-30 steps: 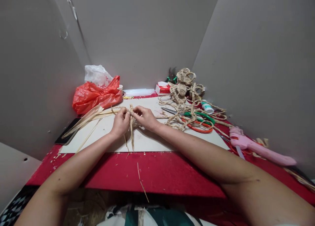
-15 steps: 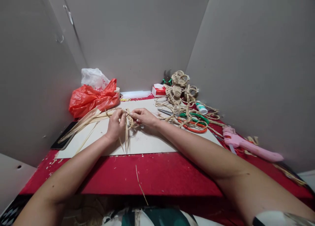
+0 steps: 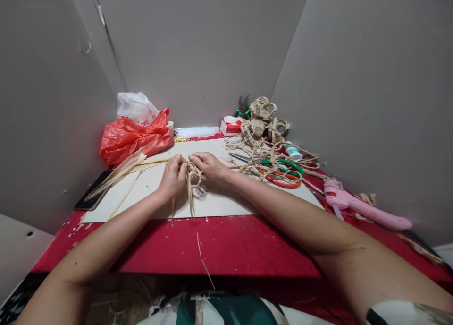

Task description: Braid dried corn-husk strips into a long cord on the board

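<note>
Above the white board [image 3: 226, 204], both hands pinch a small braided piece of straw-coloured fibre [image 3: 195, 175]. My left hand [image 3: 172, 177] is closed on its near-left side, thumb against fingers, with loose strands [image 3: 190, 195] hanging below. My right hand [image 3: 209, 166] grips the braid's right edge between thumb and fingertips. The part right between the fingertips is too small to make out. Pale dry husk strips [image 3: 118, 176] lie to the left of my left hand, partly across a dark phone [image 3: 94, 192]. Something clear and shiny shows under the braid.
On the right lie tangled braided cord [image 3: 256, 131], scissors with green and orange handles [image 3: 283, 181], a small white bottle [image 3: 293, 151] and a pink glue gun [image 3: 368, 211]. A red plastic bag [image 3: 132, 138], clear sticks [image 3: 198, 132] and a tissue box [image 3: 230, 126] stand at the back.
The camera view has shifted slightly. Both hands still hold the braid, which has turned a little, and the hanging strands have swung. My left hand's fingers have shifted on the braid.
</note>
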### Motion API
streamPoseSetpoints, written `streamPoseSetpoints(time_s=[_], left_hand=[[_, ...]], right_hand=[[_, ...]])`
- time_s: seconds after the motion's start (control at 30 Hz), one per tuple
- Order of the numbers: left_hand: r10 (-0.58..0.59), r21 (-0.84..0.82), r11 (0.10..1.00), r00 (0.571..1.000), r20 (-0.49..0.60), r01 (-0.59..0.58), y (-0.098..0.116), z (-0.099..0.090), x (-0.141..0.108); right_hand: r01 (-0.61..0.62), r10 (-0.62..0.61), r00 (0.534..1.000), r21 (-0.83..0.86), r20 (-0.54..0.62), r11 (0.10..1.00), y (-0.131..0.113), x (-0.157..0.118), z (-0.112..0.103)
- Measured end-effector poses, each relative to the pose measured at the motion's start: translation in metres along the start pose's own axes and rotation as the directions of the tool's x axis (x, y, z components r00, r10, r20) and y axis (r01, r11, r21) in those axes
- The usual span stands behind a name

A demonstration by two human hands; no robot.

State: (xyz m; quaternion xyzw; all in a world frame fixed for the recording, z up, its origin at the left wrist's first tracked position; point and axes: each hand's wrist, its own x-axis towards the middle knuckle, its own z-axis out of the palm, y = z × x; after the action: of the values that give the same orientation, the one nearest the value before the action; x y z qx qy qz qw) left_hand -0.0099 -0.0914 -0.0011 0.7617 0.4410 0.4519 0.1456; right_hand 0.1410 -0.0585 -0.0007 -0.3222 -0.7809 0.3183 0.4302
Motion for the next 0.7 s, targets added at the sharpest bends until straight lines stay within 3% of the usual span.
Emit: streamPoseSetpoints(time_s=[0.17, 0.27, 0.4, 0.57, 0.7], left_hand=[[0.084, 0.053, 0.995, 0.996, -0.006, -0.084, 0.005, 0.002, -0.004], [0.16, 0.14, 0.978, 0.987, -0.008, -0.158, 0.0, 0.0, -0.002], [0.125, 0.183, 0.976, 0.992, -0.035, -0.117, -0.011, -0.005, 0.004], [0.098, 0.178, 0.98, 0.995, -0.034, -0.091, -0.015, -0.003, 0.004], [0.134, 0.158, 0.979, 0.99, -0.035, -0.127, -0.012, -0.005, 0.003]], right_hand=[[-0.066, 0.074, 0.995, 0.115, -0.064, 0.991, 0.0, 0.0, 0.001], [-0.183, 0.181, 0.983, 0.276, 0.032, 0.944, -0.003, -0.003, 0.002], [-0.262, 0.229, 0.965, 0.411, 0.128, 0.873, -0.007, -0.006, 0.008], [-0.267, 0.283, 0.959, 0.443, 0.031, 0.856, -0.003, -0.007, 0.018], [-0.265, 0.295, 0.956, 0.461, 0.008, 0.847, 0.003, -0.004, 0.011]])
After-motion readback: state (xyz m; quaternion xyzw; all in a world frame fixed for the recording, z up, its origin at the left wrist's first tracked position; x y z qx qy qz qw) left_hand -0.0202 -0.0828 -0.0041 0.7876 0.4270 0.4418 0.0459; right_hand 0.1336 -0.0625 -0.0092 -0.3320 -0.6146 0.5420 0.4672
